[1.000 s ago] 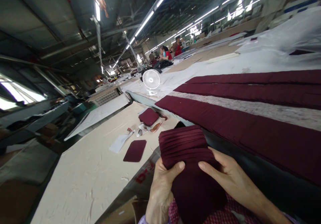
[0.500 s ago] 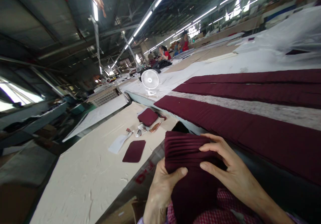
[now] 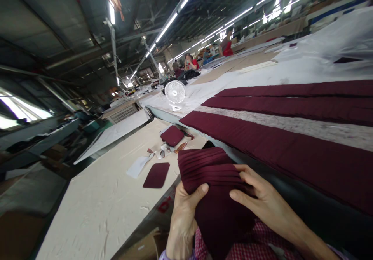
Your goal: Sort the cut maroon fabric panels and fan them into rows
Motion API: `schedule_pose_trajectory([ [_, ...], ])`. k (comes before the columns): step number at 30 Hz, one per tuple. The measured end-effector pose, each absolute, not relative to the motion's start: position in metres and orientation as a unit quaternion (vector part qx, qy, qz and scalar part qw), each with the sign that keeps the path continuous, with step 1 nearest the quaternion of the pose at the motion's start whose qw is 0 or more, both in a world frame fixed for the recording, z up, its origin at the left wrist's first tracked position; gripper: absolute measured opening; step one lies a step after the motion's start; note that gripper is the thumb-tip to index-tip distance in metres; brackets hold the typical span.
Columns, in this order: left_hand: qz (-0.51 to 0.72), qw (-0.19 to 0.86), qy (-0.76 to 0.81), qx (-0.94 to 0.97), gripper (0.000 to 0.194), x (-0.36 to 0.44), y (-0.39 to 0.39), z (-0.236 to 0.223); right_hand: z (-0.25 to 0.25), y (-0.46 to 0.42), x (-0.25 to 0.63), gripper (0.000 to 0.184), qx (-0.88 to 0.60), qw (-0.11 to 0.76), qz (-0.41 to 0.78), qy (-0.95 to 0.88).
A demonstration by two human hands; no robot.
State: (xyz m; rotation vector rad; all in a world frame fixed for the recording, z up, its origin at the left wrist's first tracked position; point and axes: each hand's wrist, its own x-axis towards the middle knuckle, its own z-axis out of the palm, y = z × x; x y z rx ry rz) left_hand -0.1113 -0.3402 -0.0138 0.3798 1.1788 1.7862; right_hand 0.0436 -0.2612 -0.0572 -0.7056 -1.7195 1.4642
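Observation:
A stack of maroon fabric pieces point(image 3: 217, 201) is held up in front of my body, its far edges fanned into several layers. My left hand point(image 3: 186, 209) grips the stack's left side, thumb on top and fingers hidden beneath. On the right side, my right hand point(image 3: 256, 192) pinches the layers between thumb and fingers. On the cream board to the left lies a single maroon fabric piece point(image 3: 156, 175) with cut corners. Beyond it a small maroon pile point(image 3: 172, 135) rests near white paper point(image 3: 139, 166) and crumpled scraps point(image 3: 163, 151).
Long stacked maroon fabric strips point(image 3: 279, 145) cover the near part of the white table point(image 3: 201, 85) at right. A white fan point(image 3: 175, 93) stands at its corner. Clear plastic sheeting point(image 3: 335, 38) lies at far right. People point(image 3: 226, 44) are in the background. The cream board point(image 3: 96, 201) extends left.
The fabric stack has shifted left and tilted, its far edges fanned out more widely. My left thumb has moved slightly left and up. A person in the background has moved right.

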Motion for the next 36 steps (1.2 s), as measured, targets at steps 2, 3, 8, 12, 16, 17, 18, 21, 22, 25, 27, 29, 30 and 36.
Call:
schedule_pose_trajectory([
  [2, 0.733, 0.462, 0.476, 0.149, 0.033, -0.112, -0.339, -0.014, -0.056, -0.263, 0.042, 0.029, -0.265, 0.349, 0.594, -0.674],
  [3, 0.732, 0.465, 0.474, 0.149, 0.033, -0.112, -0.34, -0.014, -0.055, -0.264, 0.041, 0.032, -0.259, 0.336, 0.611, -0.669],
  [8, 0.717, 0.497, 0.46, 0.164, 0.031, -0.115, -0.343, -0.014, -0.054, -0.265, 0.041, 0.038, -0.247, 0.327, 0.636, -0.654],
  [12, 0.718, 0.504, 0.449, 0.171, 0.033, -0.116, -0.343, -0.015, -0.054, -0.263, 0.043, 0.04, -0.251, 0.32, 0.63, -0.662],
  [16, 0.72, 0.502, 0.449, 0.17, 0.034, -0.116, -0.342, -0.017, -0.053, -0.264, 0.044, 0.04, -0.245, 0.311, 0.637, -0.662],
  [17, 0.719, 0.503, 0.449, 0.17, 0.034, -0.116, -0.342, -0.017, -0.052, -0.264, 0.044, 0.039, -0.246, 0.312, 0.635, -0.663],
  [18, 0.719, 0.503, 0.449, 0.171, 0.033, -0.115, -0.342, -0.017, -0.052, -0.264, 0.044, 0.039, -0.247, 0.313, 0.632, -0.665],
  [21, 0.721, 0.498, 0.452, 0.169, 0.031, -0.114, -0.342, -0.017, -0.052, -0.264, 0.044, 0.038, -0.252, 0.314, 0.619, -0.674],
  [22, 0.722, 0.495, 0.453, 0.167, 0.03, -0.114, -0.342, -0.016, -0.053, -0.263, 0.044, 0.037, -0.253, 0.313, 0.614, -0.679],
  [25, 0.728, 0.484, 0.459, 0.162, 0.033, -0.114, -0.341, -0.015, -0.058, -0.261, 0.043, 0.031, -0.266, 0.325, 0.58, -0.698],
  [27, 0.73, 0.472, 0.467, 0.162, 0.035, -0.114, -0.341, -0.015, -0.061, -0.26, 0.042, 0.025, -0.281, 0.368, 0.55, -0.695],
  [29, 0.73, 0.464, 0.475, 0.165, 0.035, -0.113, -0.341, -0.014, -0.062, -0.26, 0.043, 0.024, -0.29, 0.43, 0.516, -0.682],
  [30, 0.725, 0.466, 0.479, 0.168, 0.035, -0.112, -0.341, -0.015, -0.062, -0.26, 0.043, 0.026, -0.291, 0.458, 0.498, -0.677],
  [36, 0.689, 0.501, 0.485, 0.198, 0.032, -0.108, -0.344, -0.015, -0.061, -0.259, 0.049, 0.035, -0.303, 0.473, 0.493, -0.665],
])
